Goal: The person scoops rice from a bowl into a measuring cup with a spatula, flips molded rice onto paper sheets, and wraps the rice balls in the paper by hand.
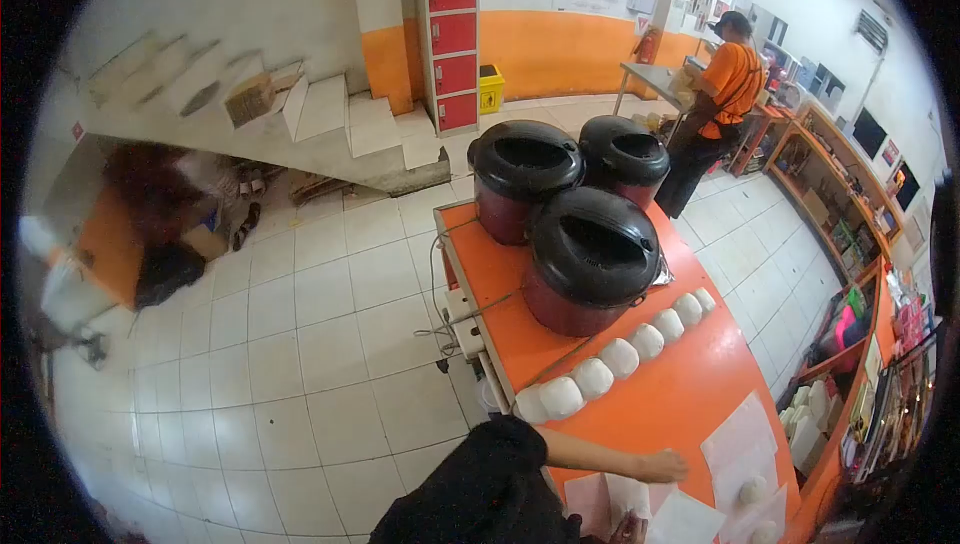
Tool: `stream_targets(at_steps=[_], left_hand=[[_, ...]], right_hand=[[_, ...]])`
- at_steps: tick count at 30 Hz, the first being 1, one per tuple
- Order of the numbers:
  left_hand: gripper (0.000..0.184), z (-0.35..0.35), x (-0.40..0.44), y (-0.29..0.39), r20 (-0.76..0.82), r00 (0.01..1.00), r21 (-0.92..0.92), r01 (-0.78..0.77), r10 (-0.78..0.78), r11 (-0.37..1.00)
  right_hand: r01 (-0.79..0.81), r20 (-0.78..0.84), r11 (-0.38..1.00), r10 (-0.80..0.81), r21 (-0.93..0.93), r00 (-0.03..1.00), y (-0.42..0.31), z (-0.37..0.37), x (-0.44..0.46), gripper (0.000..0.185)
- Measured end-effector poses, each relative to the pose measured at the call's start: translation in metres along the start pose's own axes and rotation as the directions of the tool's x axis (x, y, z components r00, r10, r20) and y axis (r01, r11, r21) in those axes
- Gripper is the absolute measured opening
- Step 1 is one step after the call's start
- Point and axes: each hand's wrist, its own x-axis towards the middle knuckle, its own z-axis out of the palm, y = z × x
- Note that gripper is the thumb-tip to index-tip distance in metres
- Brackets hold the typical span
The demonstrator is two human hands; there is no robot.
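Observation:
My left hand [662,466] is closed into a loose fist above the orange table, just over several white paper sheets [690,519]. Whatever its fingers may hold is hidden. At the bottom edge, my right hand [630,529] shows only in part, its fingers pressed together on a folded piece of white paper [628,494]. To the right, a small white rounded mound [752,489] lies on another sheet [740,444]. Beyond my left arm runs a diagonal row of several white rounded bundles [619,358], which look wrapped in paper.
Three big maroon pots with black lids [595,244] stand at the table's far end. Cables [440,329] hang along its left edge. A co-worker in orange [730,84] stands at a grey table [655,79] farther back. Shelves [840,194] line the right wall; stairs [320,109] rise on the left.

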Motion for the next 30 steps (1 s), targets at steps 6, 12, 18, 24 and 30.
stream_targets(at_steps=[6, 12, 18, 24, 30], left_hand=[[0.030, 0.056, -0.008, 0.034, 0.398, 0.907, -0.227, -0.049, 0.139, 0.973], [0.030, 0.035, -0.012, 0.022, 0.530, 0.836, -0.372, 0.080, 0.140, 0.925], [0.030, 0.025, 0.010, -0.018, 0.641, 0.708, -0.457, 0.044, 0.295, 0.888], [0.016, 0.010, -0.029, -0.020, 0.501, 0.841, -0.481, 0.071, 0.207, 0.874], [0.012, 0.007, -0.093, 0.015, 0.151, 0.988, -0.285, 0.013, 0.031, 0.958]], right_hand=[[0.013, -0.025, 0.999, -0.014, -0.048, 1.000, 0.008, -0.016, 0.001, 0.034], [0.040, -0.033, 0.978, -0.048, -0.207, 0.998, 0.026, -0.052, 0.015, 0.038], [0.042, 0.094, 0.955, -0.015, -0.293, 0.995, 0.036, -0.060, 0.008, 0.031], [-0.001, -0.023, 0.998, 0.000, -0.070, 1.000, 0.017, -0.031, -0.008, 0.028], [-0.085, 0.038, 0.996, 0.084, 0.040, 0.996, 0.012, -0.007, -0.027, 0.025]])
